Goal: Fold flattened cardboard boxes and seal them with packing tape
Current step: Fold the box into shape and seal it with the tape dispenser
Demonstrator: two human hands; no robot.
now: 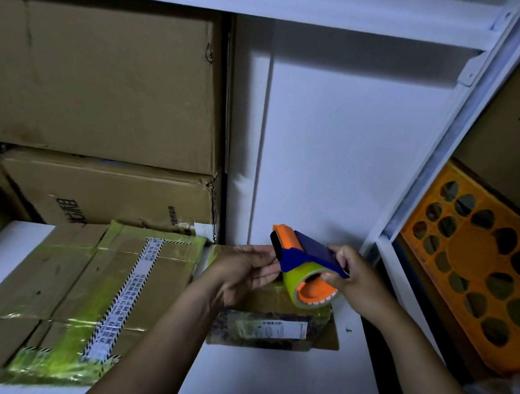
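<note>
Right hand (354, 283) grips the blue-and-orange hand-held tape dispenser (305, 260), thumb set in the orange core of its yellow-green tape roll (294, 280). The left hand (244, 268) lies with its fingers nearly straight, tips touching the dispenser's orange head. Directly below sits a small brown cardboard box (327, 337) near the back of the white shelf board (262, 391), towards its right edge. We note its white shipping label (273, 328), the print too small to read. A large brown carton (57, 287) banded in yellow-green tape overhangs the board's left front edge. Its white strip (131, 292) with black striped borders carries unreadable characters. Stacked brown cartons (102, 88) close off the left rear. An orange perforated plastic crate (477, 270) stands beyond the white upright (444, 159).
</note>
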